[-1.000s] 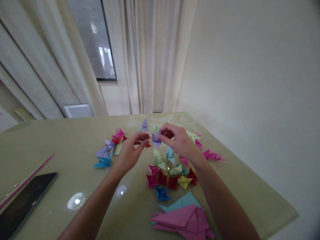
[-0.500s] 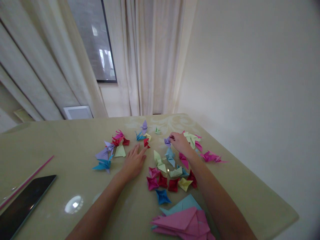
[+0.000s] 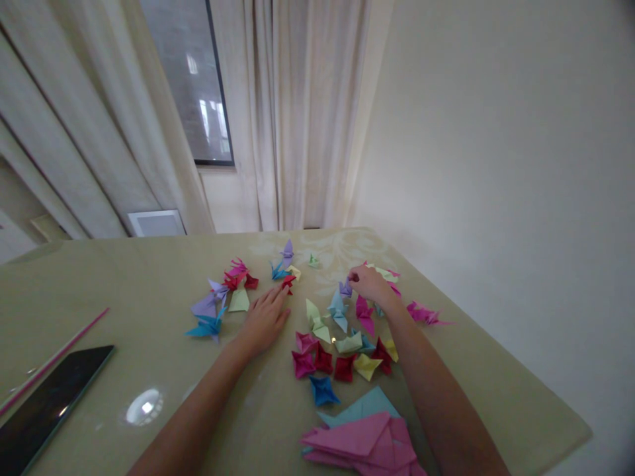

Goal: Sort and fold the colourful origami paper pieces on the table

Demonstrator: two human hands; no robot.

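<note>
My left hand lies with its fingers stretched out, their tips at a small red origami piece. My right hand is closed in a pinch on a small purple origami crane, low over the table. Just below the crane are a light blue crane and a magenta one. A pale green crane lies between my forearms. Beyond the red piece are a blue crane, a cream piece and a purple crane.
Several folded paper pieces, including a blue one, lie nearer me, before large pink origami. More cranes, one blue, sit at left. A black tablet and pink stick lie far left. The wall borders the table's right.
My right hand has moved a little to the right with the purple crane. My left fingertips and the red piece have shifted slightly left.
</note>
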